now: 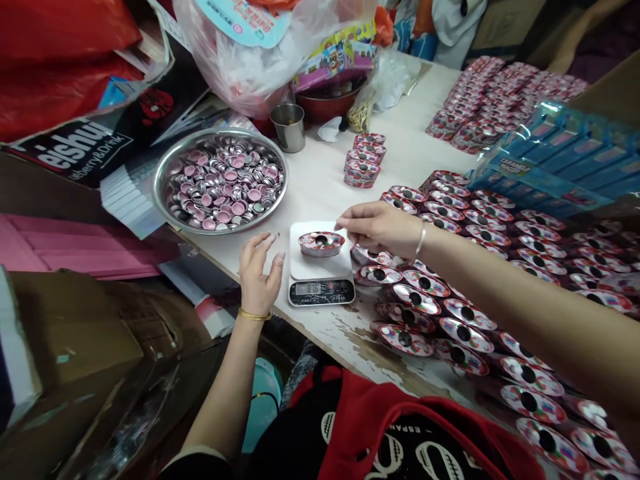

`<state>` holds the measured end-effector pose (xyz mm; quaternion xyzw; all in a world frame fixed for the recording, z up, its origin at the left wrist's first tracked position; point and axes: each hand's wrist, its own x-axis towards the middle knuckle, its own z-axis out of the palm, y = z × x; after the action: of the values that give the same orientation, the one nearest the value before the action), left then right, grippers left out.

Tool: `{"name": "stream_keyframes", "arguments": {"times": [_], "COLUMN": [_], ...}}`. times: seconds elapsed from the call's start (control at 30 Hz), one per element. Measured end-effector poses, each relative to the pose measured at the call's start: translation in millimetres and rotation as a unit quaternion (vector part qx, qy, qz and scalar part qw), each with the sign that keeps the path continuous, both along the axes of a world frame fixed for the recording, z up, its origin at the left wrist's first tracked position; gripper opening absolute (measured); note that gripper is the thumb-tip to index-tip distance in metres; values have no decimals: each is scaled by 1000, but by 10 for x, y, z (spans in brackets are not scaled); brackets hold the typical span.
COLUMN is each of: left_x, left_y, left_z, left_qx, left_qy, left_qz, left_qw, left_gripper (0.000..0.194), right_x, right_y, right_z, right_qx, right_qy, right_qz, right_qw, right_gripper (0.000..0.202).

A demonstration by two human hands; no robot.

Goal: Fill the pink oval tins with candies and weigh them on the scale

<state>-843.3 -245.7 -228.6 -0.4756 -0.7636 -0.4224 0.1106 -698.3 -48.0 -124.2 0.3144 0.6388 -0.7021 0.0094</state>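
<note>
A small white scale [321,269] with a black display panel stands near the table's edge. On its plate rests one oval red-and-white tin [321,244] with a dark round hole in its top. My left hand [261,275] is raised left of the scale, fingers apart, holding nothing. At the right edge of the scale plate is my right hand [377,229], its thumb and fingertips brought together beside the tin; anything between them is too small to make out. A metal bowl [159,190] full of small pink and silver caps sits to the left.
Rows of similar oval tins [465,333] cover the table's right side. A short stack of tins [363,167] stands behind the scale, near a metal cup [289,128]. Blue packages [555,160] lie at the right. Cardboard boxes [75,333] are at the lower left.
</note>
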Motion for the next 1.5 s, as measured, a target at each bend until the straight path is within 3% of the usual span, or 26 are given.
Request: {"name": "stream_keyframes", "arguments": {"times": [0.17,0.33,0.53,0.7,0.83,0.93,1.07,1.2,1.27,1.33,1.43,1.5], "left_x": [-7,38,56,124,94,-92,-405,-547,-527,-451,-226,-3], "left_y": [-53,17,233,308,405,721,1519,2293,2522,2660,2827,2978], "left_z": [1,67,103,151,287,404,549,480,406,372,436,520], "left_qx": [4,-20,-98,-98,-148,-211,-214,-284,-295,-259,-202,-241], "left_qy": [-5,12,100,130,129,142,163,181,209,229,208,186], "left_qz": [2,-39,-137,-148,-165,-209,-200,-229,-225,-205,-219,-263], "left_qw": [1000,999,981,976,967,944,942,914,905,916,932,916], "left_gripper": [32,33,42,28,45,35,26,29,31,38,40,37], "right_x": [470,927,1284,1381,1401,1407,1486,1665,1755,1823,1868,1861], "right_y": [135,43,-233,-392,-458,-484,-521,-546,-537,-517,-479,-452], "right_z": [-11,-76,-240,-267,-243,-259,-275,-254,-246,-252,-287,-318], "right_qx": [-153,-196,-227,-246,-282,-306,-295,-303,-298,-287,-283,-290], "right_qy": [59,65,84,92,103,115,132,110,96,89,89,95], "right_qz": [-129,-241,-233,-237,-281,-324,-357,-368,-388,-405,-405,-394], "right_qw": [978,948,942,935,912,888,877,872,867,863,865,867], "right_gripper": [9,12,15,18,22,27,30,29,32,35,32,29]}}
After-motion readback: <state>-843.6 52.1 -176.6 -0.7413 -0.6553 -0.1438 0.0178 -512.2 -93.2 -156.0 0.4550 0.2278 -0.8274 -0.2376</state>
